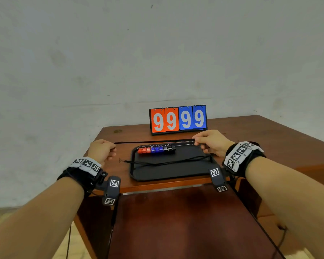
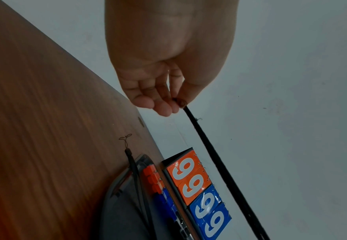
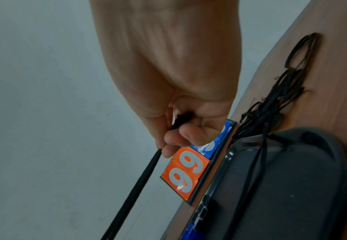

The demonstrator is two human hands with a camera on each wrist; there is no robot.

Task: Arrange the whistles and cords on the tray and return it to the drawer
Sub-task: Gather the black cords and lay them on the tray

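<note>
Wall (image 1: 120, 53): plain, pale grey-white, matt, with faint smudges and small dark specks; a slightly lighter band runs along its lower part, just above the worktop. Light is even and diffuse, no hard shadows.

Worktop (image 1: 269, 139): reddish-brown wood-grain surface, set against the wall, far edge touching or just beside it. A small round mark (image 1: 117, 131) shows near the far left corner. The near edge carries a lighter wooden lip. Below it, a dark reddish-brown panel (image 1: 176, 221) extends toward the camera.

Scoreboard (image 1: 178, 119): flip type, black frame, upright at the back of the worktop, showing 99 in orange and 99 in blue.

Floor (image 1: 0, 214): a light tan strip at lower left, detail unclear.
</note>
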